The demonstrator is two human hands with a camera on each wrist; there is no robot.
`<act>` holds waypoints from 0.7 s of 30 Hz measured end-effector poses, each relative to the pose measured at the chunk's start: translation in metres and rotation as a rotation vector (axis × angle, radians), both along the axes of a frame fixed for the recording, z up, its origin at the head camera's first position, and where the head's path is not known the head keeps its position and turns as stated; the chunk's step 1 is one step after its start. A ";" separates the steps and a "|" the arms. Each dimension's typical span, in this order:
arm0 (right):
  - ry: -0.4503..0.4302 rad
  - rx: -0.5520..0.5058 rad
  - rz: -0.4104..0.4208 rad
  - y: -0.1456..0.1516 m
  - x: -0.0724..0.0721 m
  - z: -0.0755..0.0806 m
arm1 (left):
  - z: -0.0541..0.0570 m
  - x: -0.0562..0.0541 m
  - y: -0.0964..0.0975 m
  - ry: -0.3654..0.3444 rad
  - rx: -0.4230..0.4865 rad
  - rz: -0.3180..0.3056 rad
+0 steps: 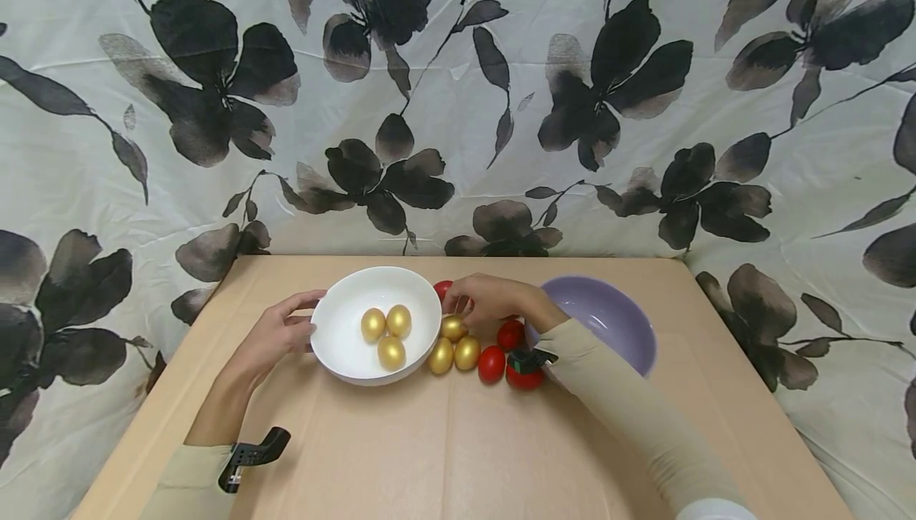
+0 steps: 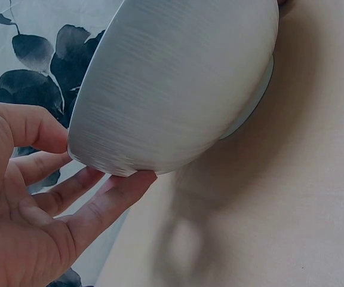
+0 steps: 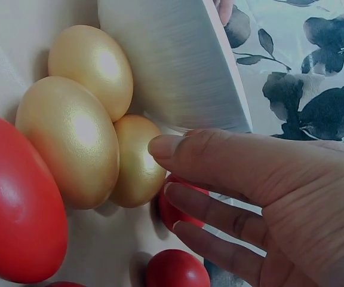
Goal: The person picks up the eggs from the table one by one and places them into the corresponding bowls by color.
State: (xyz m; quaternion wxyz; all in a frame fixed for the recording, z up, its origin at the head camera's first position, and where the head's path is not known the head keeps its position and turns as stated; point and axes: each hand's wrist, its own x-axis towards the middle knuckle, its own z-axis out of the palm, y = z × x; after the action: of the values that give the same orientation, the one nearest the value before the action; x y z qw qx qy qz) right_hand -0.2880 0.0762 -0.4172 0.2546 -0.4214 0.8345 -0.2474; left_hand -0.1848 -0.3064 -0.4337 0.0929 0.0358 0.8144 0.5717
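Three glossy gold eggs (image 1: pixel 467 353) are clustered just right of the round white bowl (image 1: pixel 339 323), which is gripped by the left hand (image 1: pixel 277 335); by a nudge from the right hand (image 1: pixel 492 297), loosely spread and holding nothing, they could be set rolling.

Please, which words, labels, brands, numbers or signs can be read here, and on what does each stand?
None readable: white bowl, purple bowl, eggs and table show no text; the cloth has only flowers.
Any marks on the black wrist devices are too small to read.
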 end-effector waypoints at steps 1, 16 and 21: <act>0.002 0.002 -0.002 0.000 0.000 0.000 | 0.000 0.000 0.000 -0.001 0.001 0.001; 0.045 0.036 0.006 -0.004 0.001 -0.006 | 0.000 0.000 0.000 -0.010 -0.001 0.007; 0.059 0.049 0.017 -0.006 0.000 -0.009 | -0.001 -0.001 0.000 -0.010 -0.005 0.007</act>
State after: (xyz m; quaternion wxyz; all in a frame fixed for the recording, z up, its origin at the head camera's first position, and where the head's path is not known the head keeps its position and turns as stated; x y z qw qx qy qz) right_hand -0.2879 0.0703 -0.4265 0.2422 -0.4291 0.8440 -0.2120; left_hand -0.1855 -0.3062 -0.4348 0.0951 0.0296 0.8156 0.5700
